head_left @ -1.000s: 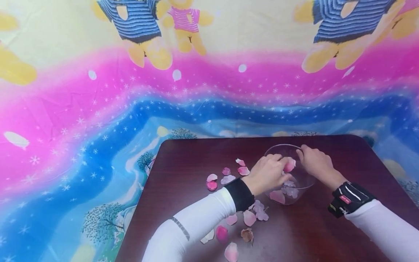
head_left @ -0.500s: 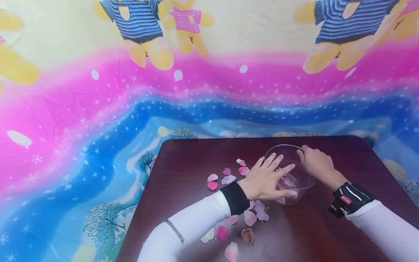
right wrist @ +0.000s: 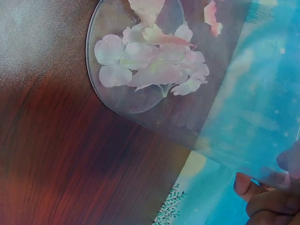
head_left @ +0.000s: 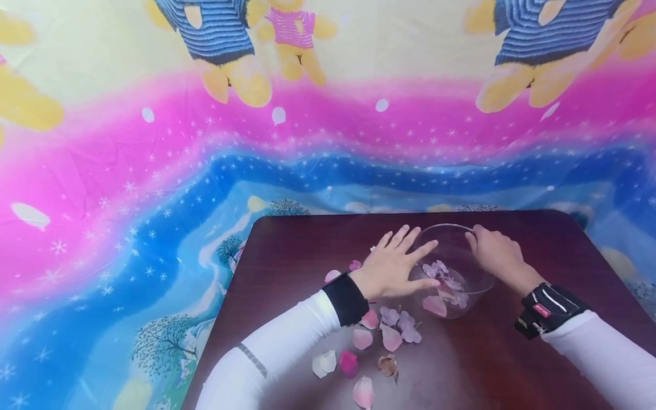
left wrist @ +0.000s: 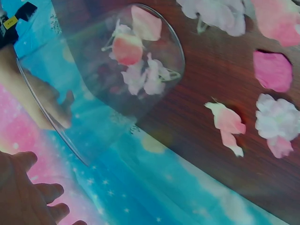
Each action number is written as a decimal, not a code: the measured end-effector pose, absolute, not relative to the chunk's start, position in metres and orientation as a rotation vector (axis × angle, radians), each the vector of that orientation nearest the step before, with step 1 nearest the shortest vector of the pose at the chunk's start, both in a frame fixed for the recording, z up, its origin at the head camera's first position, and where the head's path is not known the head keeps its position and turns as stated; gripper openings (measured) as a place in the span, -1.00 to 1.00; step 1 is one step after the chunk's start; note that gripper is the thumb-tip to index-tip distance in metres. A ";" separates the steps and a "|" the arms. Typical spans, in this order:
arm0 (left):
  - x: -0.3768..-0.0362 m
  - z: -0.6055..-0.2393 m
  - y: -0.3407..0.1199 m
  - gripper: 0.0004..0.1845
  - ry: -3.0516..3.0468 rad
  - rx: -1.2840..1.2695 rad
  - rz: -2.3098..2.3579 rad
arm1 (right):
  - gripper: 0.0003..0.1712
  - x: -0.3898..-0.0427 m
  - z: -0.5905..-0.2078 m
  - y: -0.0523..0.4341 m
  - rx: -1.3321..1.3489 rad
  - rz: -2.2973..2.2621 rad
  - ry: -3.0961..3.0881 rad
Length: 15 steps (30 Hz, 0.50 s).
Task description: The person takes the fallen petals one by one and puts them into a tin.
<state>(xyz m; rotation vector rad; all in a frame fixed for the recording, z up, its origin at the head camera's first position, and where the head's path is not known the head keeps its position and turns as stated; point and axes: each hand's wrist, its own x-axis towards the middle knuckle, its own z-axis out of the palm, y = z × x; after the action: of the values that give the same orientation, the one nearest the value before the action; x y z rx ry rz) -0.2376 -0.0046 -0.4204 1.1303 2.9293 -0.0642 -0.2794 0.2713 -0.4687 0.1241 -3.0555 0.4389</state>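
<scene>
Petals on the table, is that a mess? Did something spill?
Yes, it looks scattered. Loose petals lie on the dark table beside the glass bowl, while others sit inside it. The bowl stands upright, unbroken. The right hand holds its rim; the left hand is open beside it.

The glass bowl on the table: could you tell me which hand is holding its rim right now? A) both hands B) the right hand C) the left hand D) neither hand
B: the right hand grips the far rim of the glass bowl, while the left hand is open with fingers spread beside it.
</scene>
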 end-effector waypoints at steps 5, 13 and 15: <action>-0.240 -0.421 -0.017 -0.12 2.942 1.101 -0.051 | -0.60 -0.280 -0.469 0.273 0.130 0.438 -3.053; -0.246 -0.425 -0.040 -0.12 2.936 1.027 0.029 | -0.60 -0.279 -0.470 0.273 0.128 0.442 -3.053; -0.247 -0.426 -0.048 -0.10 2.931 1.007 0.046 | -0.60 -0.279 -0.469 0.272 0.132 0.440 -3.057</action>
<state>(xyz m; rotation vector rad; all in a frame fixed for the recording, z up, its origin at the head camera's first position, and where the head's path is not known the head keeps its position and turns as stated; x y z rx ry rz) -0.2475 -0.0477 -0.4263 1.0066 2.9313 0.0464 -0.2792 0.2722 -0.4692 0.1316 -3.0568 0.4400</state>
